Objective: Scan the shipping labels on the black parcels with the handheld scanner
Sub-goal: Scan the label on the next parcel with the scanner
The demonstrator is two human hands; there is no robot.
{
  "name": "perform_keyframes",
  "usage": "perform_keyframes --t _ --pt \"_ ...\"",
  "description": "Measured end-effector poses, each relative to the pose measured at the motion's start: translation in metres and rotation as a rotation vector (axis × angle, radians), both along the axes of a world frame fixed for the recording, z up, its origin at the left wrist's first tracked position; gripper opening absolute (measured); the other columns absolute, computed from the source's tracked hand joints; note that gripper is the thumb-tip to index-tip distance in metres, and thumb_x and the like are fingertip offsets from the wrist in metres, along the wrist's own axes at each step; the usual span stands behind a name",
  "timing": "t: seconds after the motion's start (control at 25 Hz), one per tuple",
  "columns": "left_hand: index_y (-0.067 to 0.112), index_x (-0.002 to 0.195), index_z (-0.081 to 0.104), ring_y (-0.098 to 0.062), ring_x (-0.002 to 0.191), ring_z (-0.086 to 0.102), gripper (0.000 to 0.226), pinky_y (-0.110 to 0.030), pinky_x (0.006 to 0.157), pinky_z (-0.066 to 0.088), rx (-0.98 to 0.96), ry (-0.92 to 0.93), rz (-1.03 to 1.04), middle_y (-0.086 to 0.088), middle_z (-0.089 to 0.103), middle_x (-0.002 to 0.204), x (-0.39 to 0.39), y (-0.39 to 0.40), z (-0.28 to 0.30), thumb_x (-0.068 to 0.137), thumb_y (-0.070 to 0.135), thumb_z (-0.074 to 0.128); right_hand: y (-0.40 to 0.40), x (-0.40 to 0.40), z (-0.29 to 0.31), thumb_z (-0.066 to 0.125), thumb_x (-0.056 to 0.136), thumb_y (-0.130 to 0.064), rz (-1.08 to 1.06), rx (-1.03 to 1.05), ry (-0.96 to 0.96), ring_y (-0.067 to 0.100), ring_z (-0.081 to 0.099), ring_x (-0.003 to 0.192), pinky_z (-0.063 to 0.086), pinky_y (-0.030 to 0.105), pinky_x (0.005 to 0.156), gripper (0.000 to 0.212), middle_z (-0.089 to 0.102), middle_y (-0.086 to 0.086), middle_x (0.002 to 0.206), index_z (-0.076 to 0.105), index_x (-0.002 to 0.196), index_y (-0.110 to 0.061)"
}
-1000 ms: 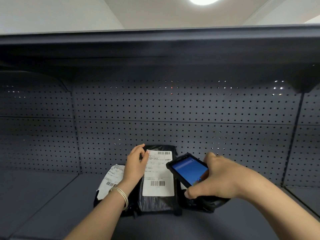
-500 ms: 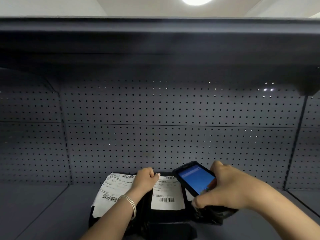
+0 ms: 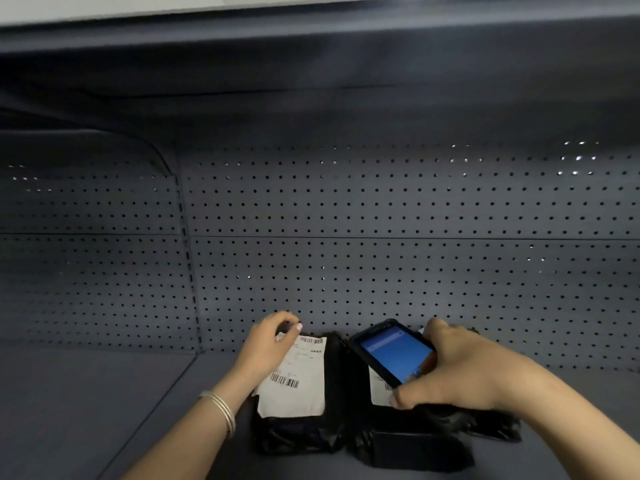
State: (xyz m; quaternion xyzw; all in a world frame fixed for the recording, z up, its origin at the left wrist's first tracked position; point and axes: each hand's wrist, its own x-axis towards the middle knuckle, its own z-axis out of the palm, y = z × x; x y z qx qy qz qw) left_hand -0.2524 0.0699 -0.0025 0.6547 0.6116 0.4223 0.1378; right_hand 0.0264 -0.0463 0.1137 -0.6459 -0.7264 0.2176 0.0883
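Observation:
A black parcel [image 3: 298, 434] with a white shipping label [image 3: 298, 379] lies on the grey shelf [image 3: 86, 410], against the pegboard back. My left hand [image 3: 268, 348] grips its top left corner, fingers curled over the edge. My right hand [image 3: 460, 372] holds the handheld scanner [image 3: 394, 351], blue screen lit, tilted just above a second black parcel [image 3: 485, 424]. That parcel's label [image 3: 379, 391] shows only partly below the scanner. A third black parcel [image 3: 415, 450] lies in front, no label visible.
The perforated back panel [image 3: 381, 237] rises right behind the parcels. An upper shelf [image 3: 311, 57] overhangs the bay. A vertical post [image 3: 188, 265] divides this bay from the one on the left.
The parcel in my left hand has come down from leaning upright and shifted left; the label that lay at the far left is out of sight. A label now shows under the scanner.

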Motion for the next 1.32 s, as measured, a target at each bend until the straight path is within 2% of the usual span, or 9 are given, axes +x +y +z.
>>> perform_keyframes --t 0.16,0.28,0.4,0.68,0.84,0.96,1.04,1.16,1.32 --pt "0.016 0.128 0.054 -0.02 0.121 0.056 0.044 -0.026 0.094 0.041 -0.212 0.014 0.09 0.0 0.061 0.126 -0.038 -0.007 -0.023 0.092 0.04 0.056 -0.002 -0.029 -0.01 0.084 0.053 -0.059 0.018 -0.008 -0.006 0.012 0.06 0.098 0.052 0.027 0.076 0.082 0.059 -0.008 0.107 0.048 0.117 -0.022" --pt "0.017 0.087 0.064 -0.014 0.082 0.063 0.024 -0.029 0.076 0.047 -0.238 -0.028 0.063 0.0 0.068 0.087 -0.04 -0.006 -0.033 0.091 0.039 0.057 -0.002 -0.044 -0.015 0.083 0.05 -0.06 0.023 -0.009 0.009 0.011 0.061 0.099 0.055 0.03 0.085 0.083 0.059 -0.008 0.109 0.048 0.115 -0.023" --pt "0.02 0.06 0.045 -0.011 0.056 0.047 0.036 -0.029 0.059 0.037 -0.17 -0.041 0.04 0.004 0.054 0.06 -0.037 -0.006 -0.034 0.092 0.031 0.058 -0.004 -0.051 -0.016 0.083 0.05 -0.06 0.005 -0.002 0.01 0.007 0.059 0.091 0.052 0.027 0.076 0.078 0.057 -0.009 0.103 0.049 0.11 -0.023" --pt "0.014 0.065 0.044 -0.009 0.049 0.04 0.034 -0.029 0.051 0.03 0.072 -0.156 -0.01 -0.004 0.051 0.05 -0.031 -0.012 -0.02 0.094 0.028 0.053 -0.016 -0.052 -0.005 0.085 0.056 -0.058 -0.038 0.023 -0.001 0.005 0.058 0.087 0.05 0.026 0.07 0.076 0.058 -0.01 0.1 0.049 0.113 -0.022" --pt "0.018 0.07 0.045 -0.006 0.042 0.035 0.03 -0.024 0.044 0.027 0.258 -0.071 -0.044 0.011 0.05 0.048 -0.023 -0.031 -0.007 0.095 0.033 0.05 -0.025 -0.047 0.007 0.084 0.056 -0.06 -0.024 0.054 0.002 0.006 0.059 0.086 0.052 0.026 0.069 0.077 0.06 -0.009 0.099 0.049 0.114 -0.023" --pt "0.02 0.088 0.057 -0.006 0.084 0.067 0.03 -0.03 0.067 0.053 0.342 0.063 -0.047 0.012 0.072 0.095 -0.015 -0.044 -0.001 0.094 0.046 0.042 -0.033 -0.04 0.013 0.084 0.052 -0.06 0.008 0.048 0.036 0.007 0.063 0.088 0.056 0.029 0.076 0.077 0.062 -0.01 0.1 0.049 0.112 -0.025" --pt "0.015 0.094 0.058 -0.014 0.128 0.047 0.034 -0.034 0.098 0.047 0.344 0.151 -0.029 0.006 0.066 0.126 -0.012 -0.045 0.001 0.093 0.044 0.041 -0.039 -0.033 0.017 0.083 0.048 -0.063 0.028 0.055 0.034 0.007 0.063 0.088 0.056 0.029 0.076 0.078 0.062 -0.011 0.099 0.049 0.11 -0.027" --pt "0.014 0.081 0.05 -0.015 0.137 0.03 0.03 -0.036 0.111 0.032 0.333 0.184 -0.006 0.009 0.05 0.143 -0.003 -0.049 0.013 0.094 0.04 0.043 -0.045 -0.02 0.024 0.081 0.045 -0.065 0.032 0.081 0.014 0.008 0.063 0.089 0.056 0.031 0.076 0.08 0.062 -0.012 0.097 0.049 0.108 -0.028" --pt "0.009 0.081 0.05 -0.024 0.138 0.037 0.024 -0.043 0.113 0.034 0.361 0.189 0.054 0.002 0.05 0.145 0.012 -0.057 0.019 0.097 0.027 0.049 -0.049 -0.003 0.031 0.081 0.046 -0.064 0.042 0.114 0.015 0.009 0.062 0.088 0.053 0.029 0.068 0.078 0.06 -0.009 0.101 0.048 0.107 -0.026"
